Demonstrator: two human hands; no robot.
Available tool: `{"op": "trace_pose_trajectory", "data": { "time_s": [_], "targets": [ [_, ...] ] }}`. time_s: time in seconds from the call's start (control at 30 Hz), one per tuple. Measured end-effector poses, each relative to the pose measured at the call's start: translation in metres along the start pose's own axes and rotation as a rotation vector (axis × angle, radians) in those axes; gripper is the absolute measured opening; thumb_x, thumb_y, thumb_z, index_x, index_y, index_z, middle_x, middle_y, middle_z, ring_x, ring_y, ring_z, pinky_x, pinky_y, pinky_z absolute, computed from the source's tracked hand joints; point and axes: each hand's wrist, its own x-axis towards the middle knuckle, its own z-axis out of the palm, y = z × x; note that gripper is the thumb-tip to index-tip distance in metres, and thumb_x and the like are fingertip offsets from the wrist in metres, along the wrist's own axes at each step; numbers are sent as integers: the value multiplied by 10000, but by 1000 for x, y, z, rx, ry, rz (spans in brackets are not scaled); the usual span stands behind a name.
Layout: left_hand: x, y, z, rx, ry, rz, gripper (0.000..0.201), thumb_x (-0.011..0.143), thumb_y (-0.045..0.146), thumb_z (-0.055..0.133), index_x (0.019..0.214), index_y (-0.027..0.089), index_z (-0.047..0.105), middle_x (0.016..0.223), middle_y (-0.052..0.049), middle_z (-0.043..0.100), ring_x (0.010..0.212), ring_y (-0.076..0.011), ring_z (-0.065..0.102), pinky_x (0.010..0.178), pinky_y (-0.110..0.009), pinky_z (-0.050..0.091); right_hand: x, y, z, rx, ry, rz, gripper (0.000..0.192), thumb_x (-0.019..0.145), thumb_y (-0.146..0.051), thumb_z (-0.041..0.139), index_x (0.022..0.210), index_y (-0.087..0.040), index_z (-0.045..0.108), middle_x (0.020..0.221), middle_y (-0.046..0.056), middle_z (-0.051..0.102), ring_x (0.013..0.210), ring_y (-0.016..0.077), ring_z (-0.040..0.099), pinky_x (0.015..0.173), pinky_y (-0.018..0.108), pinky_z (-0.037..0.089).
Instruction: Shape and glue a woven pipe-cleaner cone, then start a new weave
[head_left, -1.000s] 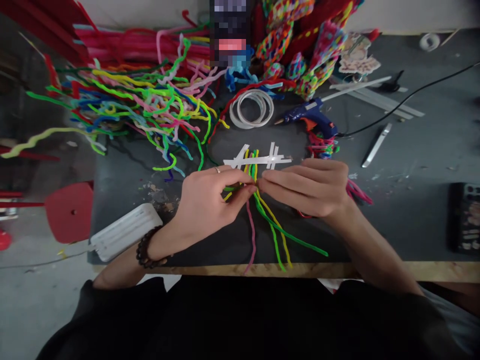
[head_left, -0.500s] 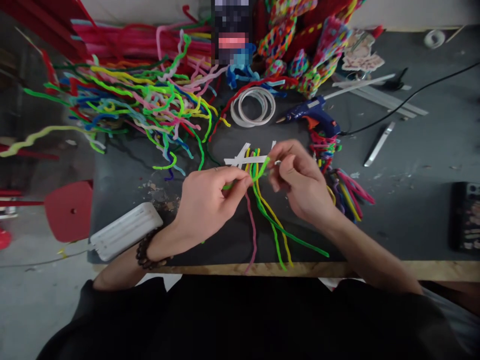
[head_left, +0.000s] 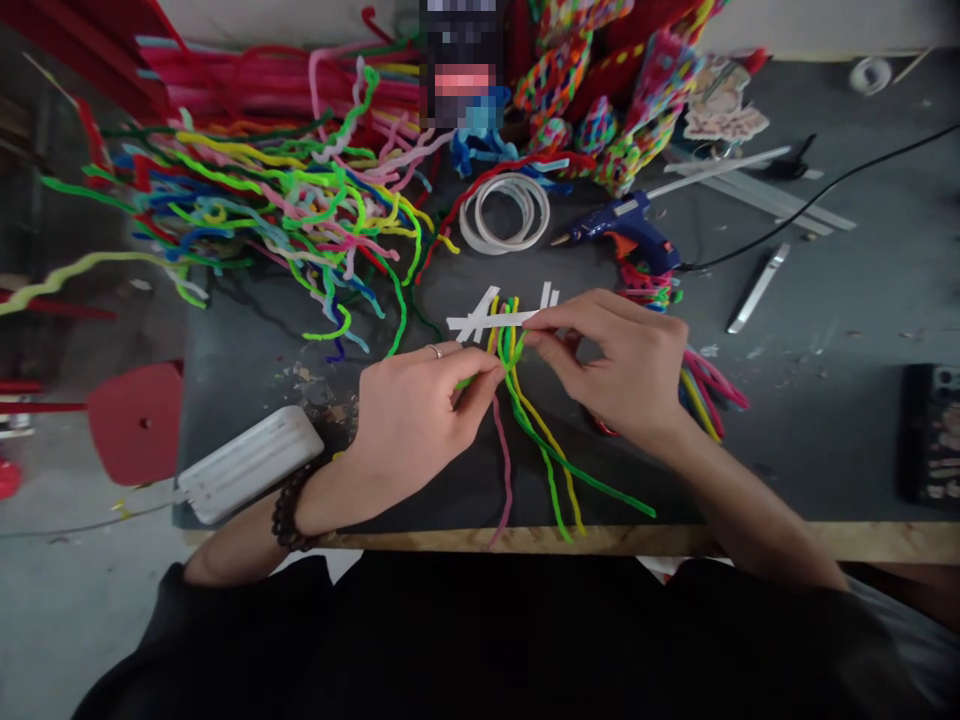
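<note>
Several pipe cleaners, among them a yellow one (head_left: 574, 490), a pink one (head_left: 508, 480) and a dark green one (head_left: 607, 484), lie side by side, their upper ends under white tape strips (head_left: 495, 321) on the table. My left hand (head_left: 420, 410) pinches a bright green pipe cleaner (head_left: 513, 357) between thumb and index finger, just below the tape. To its right, my right hand (head_left: 626, 365) has thumb and index finger closed at the bent end of that same bright green pipe cleaner, beside the tape. The fingertips hide part of the bend.
A heap of loose pipe cleaners (head_left: 300, 200) spreads at the back left. Rolls of tape (head_left: 472, 235) and a blue glue gun (head_left: 637, 225) lie behind my hands. A utility knife (head_left: 759, 288) lies right; a white power strip (head_left: 255, 460) sits near the front left edge.
My right hand has turned and moved in, its fingers closing at the bright green pipe cleaner's end. The bright green end now sits lower, below the tape. My left hand keeps its pinch.
</note>
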Motion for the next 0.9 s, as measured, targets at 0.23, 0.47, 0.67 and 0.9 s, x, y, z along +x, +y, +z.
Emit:
{"op": "trace_pose_trajectory", "data": {
  "time_s": [0.23,0.47,0.67,0.9],
  "targets": [
    [2,-3,-1,10,33,-6,161,1015,317,658,958,236,786,831,19,788,687,-123,682,636,-271,406,4,5,-7,172,-108,173,69,959,-294,714,921,-250,751,827,5,743,685,152,648,642,309,508],
    [4,-10,1,69,93,97,133,992,251,678,950,241,803,852,15,803,730,-139,703,657,-279,426,4,0,-6,987,-261,573,288,844,-440,859,803,-227,670,677,-45,573,558,96,533,542,260,464],
    [0,0,-7,-359,-176,-124,319,1064,414,562,1063,219,815,733,4,730,613,-116,608,555,-256,385,2,12,7,1012,-103,624,320,816,-444,889,818,-237,644,701,-44,590,581,97,542,558,257,463],
    [21,-19,-20,-762,-460,-320,346,1057,355,526,1290,198,729,772,-48,750,517,-106,511,466,-253,348,0,20,14,782,24,463,333,940,-562,733,922,-265,582,926,10,704,612,116,611,512,273,445]
  ]
}}
